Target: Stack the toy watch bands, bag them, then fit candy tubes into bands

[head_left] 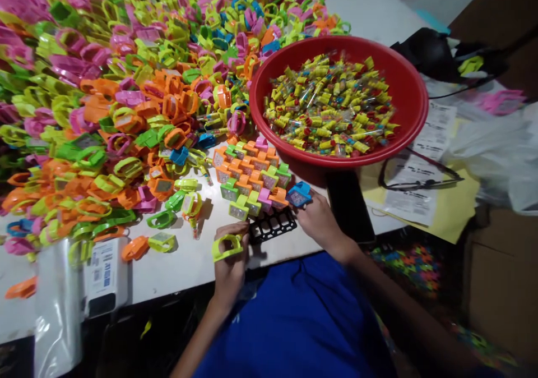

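The left hand (230, 271) has its fingers clamped on a lime plastic ring (227, 247); the right hand (321, 224) has its fingers clamped on a blue plastic ring (299, 194). A black plastic rack (272, 225) lies between both, within easy reach.

Right hand (321, 221) hemmed in: packed rows of toy rings (250, 176) ahead, black grid (272, 227) just beside, red basin (336, 42) beyond. Left hand (230, 266) has passage along the white bench (185, 277) front strip, ending at ring heap (109, 120) and plastic sleeve (56, 305).
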The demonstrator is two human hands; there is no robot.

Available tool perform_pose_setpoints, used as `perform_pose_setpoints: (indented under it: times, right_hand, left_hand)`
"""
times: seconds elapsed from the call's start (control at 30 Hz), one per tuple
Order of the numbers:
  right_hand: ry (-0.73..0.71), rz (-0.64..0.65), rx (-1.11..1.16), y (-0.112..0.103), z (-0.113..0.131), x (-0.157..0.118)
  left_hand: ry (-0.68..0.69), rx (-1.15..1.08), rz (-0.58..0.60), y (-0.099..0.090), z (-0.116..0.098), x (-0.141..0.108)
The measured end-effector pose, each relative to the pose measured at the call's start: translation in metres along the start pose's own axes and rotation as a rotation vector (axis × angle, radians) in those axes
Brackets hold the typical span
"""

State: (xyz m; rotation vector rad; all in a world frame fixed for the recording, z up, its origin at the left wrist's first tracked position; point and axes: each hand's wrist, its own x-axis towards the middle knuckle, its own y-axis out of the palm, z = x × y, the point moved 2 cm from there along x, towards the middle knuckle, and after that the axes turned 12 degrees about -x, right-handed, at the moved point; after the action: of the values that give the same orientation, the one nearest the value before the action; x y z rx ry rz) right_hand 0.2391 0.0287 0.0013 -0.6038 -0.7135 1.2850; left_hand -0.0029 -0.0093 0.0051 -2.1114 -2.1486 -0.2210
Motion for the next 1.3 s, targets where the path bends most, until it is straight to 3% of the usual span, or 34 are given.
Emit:
perform_pose_setpoints:
  times: [0.17,0.27,0.37,0.47,0.6,0.73,0.87,0.97,1.03,1.07,1.17,1.3]
  right_hand:
    - [-0.019,0.056,-0.125,0.008,-0.002,-0.007]
    - [-0.066,0.119,-0.216,0.01,0.002,-0.007]
    - [-0.084,0.165,-0.277,0.01,0.008,-0.004]
    - [-0.054,0.163,-0.325,0.008,0.014,-0.001]
    - [-0.049,0.143,-0.342,0.004,0.02,0.002]
    - [-0.072,0.156,-0.33,0.0,0.023,0.006]
    - [-0.123,0.176,-0.265,-0.002,0.027,0.004]
    - [-0.069,-0.081,-0.22,-0.018,0.033,-0.003]
    - [-0.145,-0.292,-0.204,-0.033,0.041,-0.008]
    - [-0.237,-0.338,-0.193,-0.04,0.044,-0.01]
    - [-0.523,-0.268,-0.15,-0.049,0.049,-0.006]
    - [-0.633,-0.242,-0.15,-0.046,0.044,0.007]
  left_hand:
    - [-0.111,-0.021,-0.072,-0.002,0.012,-0.008]
    - [-0.07,0.02,-0.031,-0.003,0.013,-0.01]
    - [0.092,0.072,0.103,-0.003,0.002,-0.004]
    - [0.339,0.172,0.273,-0.002,-0.02,0.004]
    - [0.606,0.351,0.395,0.007,-0.05,0.015]
    - [0.727,0.519,0.521,0.028,-0.065,0.026]
    - [0.774,0.645,0.623,0.044,-0.063,0.035]
    - [0.796,0.679,0.611,0.042,-0.059,0.038]
    - [0.786,0.682,0.532,0.034,-0.057,0.04]
    - [0.765,0.686,0.494,0.03,-0.056,0.041]
    - [0.696,0.704,0.471,0.023,-0.055,0.046]
    - [0.681,0.693,0.521,0.025,-0.056,0.051]
